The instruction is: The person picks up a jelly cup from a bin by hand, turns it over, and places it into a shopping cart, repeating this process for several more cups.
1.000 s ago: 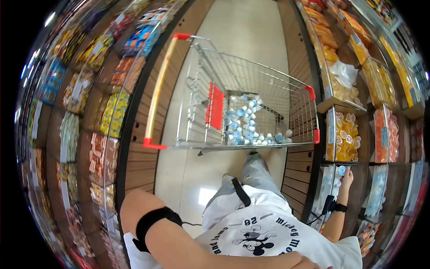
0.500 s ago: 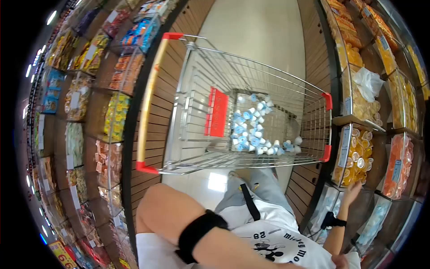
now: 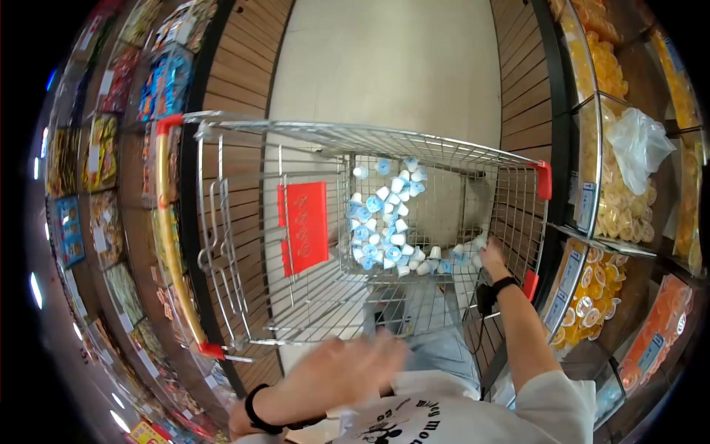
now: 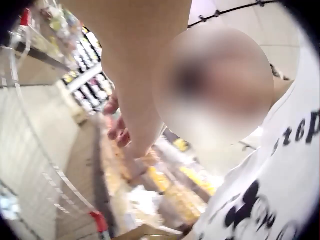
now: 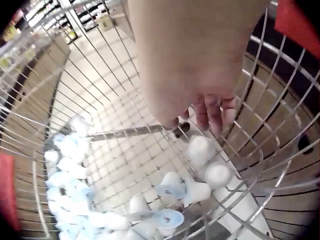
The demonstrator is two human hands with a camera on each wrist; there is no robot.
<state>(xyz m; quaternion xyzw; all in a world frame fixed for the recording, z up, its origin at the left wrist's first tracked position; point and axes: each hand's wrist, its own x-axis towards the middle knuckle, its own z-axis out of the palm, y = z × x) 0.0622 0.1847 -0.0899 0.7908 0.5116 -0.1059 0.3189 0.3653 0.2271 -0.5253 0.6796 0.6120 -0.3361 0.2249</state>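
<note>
My right hand (image 3: 491, 259) reaches down inside the shopping cart (image 3: 543, 181), near its front corner. In the right wrist view its fingers (image 5: 214, 112) hang loosely bent, with white jelly cups (image 5: 201, 150) just beneath them. Many small white jelly cups with pale blue lids (image 3: 384, 222) lie on the cart's wire floor, mostly toward the red panel (image 3: 305, 226) and along the near side. My left hand (image 3: 347, 370), blurred, hovers in front of the shirt beside the cart's near rail, fingers extended and holding nothing.
On the right, shelf bins hold yellow jelly cups (image 3: 592, 300), orange packs (image 3: 654, 333) and a crumpled clear plastic bag (image 3: 640, 152). Bins of bagged snacks (image 3: 122, 281) line the left. Wood-slatted shelf bases (image 3: 521, 89) flank the tiled aisle (image 3: 384, 70).
My right hand has moved from the right shelf's bins into the cart. The left hand has come up from the shirt toward the cart's near rail. The cart appears shifted left in view.
</note>
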